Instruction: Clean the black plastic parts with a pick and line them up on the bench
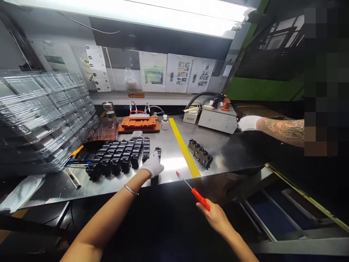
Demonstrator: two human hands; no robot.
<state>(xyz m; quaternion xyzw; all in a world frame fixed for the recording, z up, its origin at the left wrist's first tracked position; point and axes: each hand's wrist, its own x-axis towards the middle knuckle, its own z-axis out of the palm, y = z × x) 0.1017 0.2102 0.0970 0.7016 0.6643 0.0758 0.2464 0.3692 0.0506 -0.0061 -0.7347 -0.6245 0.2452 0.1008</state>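
Note:
My left hand (153, 165), in a white glove, rests on a black plastic part (157, 152) at the right edge of a block of several black parts (117, 158) laid in rows on the steel bench. My bare right hand (215, 216) is below the bench's front edge and grips a red-handled screwdriver (194, 191), its tip pointing up and left over the bench edge. A short row of black parts (200, 153) lies to the right of the yellow stripe (184, 147).
A stack of clear plastic trays (40, 116) fills the left. An orange fixture (139, 123) and a small bottle (165, 122) stand at the back. A co-worker's gloved hand (248, 123) touches a grey box (218, 119) at the right. A yellow tool (77, 150) lies by the trays.

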